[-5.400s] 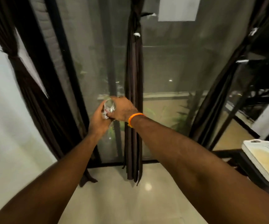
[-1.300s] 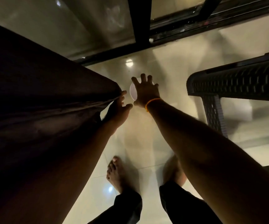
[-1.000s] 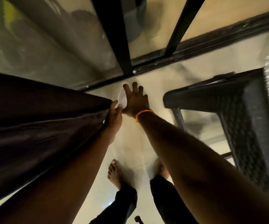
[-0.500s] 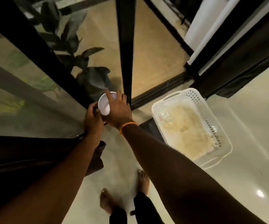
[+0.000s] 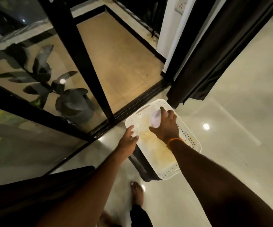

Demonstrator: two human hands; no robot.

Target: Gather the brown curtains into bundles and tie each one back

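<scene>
right hand point(image 5: 165, 126) gripping pale roll point(image 5: 155, 119), maybe tape

Glossy pale tiled floor point(image 5: 231, 112) reflecting ceiling lights; black-framed glass doors point(image 5: 76, 51); potted plant point(image 5: 70, 102) outside on tan balcony tiles.

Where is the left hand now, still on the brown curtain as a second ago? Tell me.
No. The left hand has left the curtain and moved right to the white basket.
</scene>
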